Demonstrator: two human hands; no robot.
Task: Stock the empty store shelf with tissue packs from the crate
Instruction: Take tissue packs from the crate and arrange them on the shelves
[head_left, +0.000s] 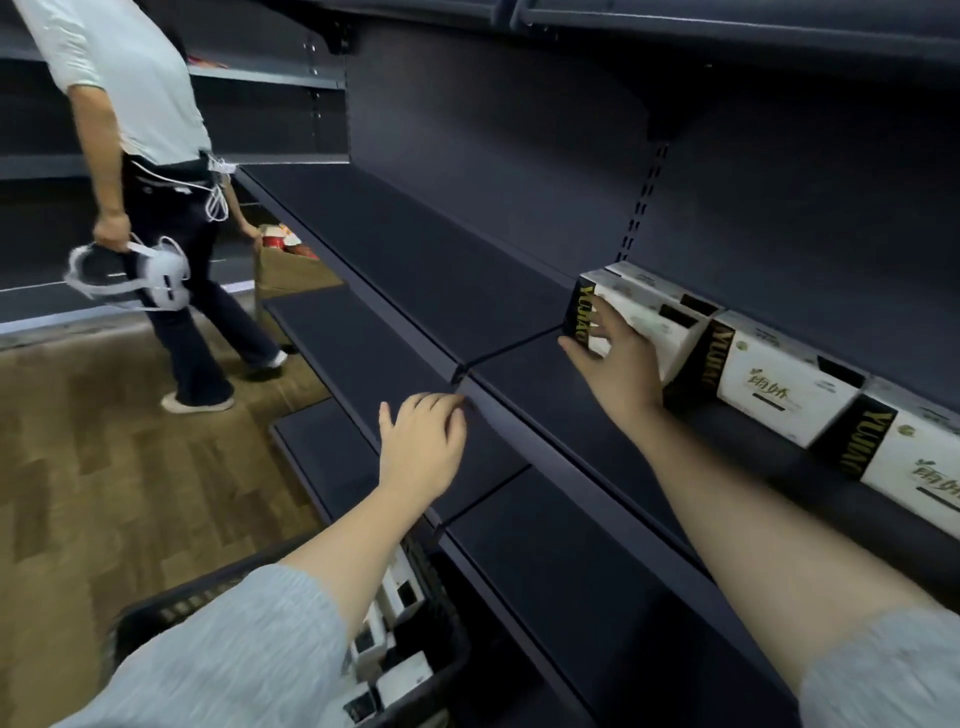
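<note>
Head view: your right hand (618, 358) has its fingers spread against the front of the leftmost white-and-black boxed tissue pack (636, 312), probably squaring it into the row; whether it actually grasps is unclear. That pack sits on the dark metal store shelf (415, 249), touching the next white tissue pack (779, 374) to its right. Your left hand (423, 447) holds nothing, fingers loosely curled over the shelf's front edge, likely for balance. The black plastic crate (441, 649) below your left arm holds more packs.
</note>
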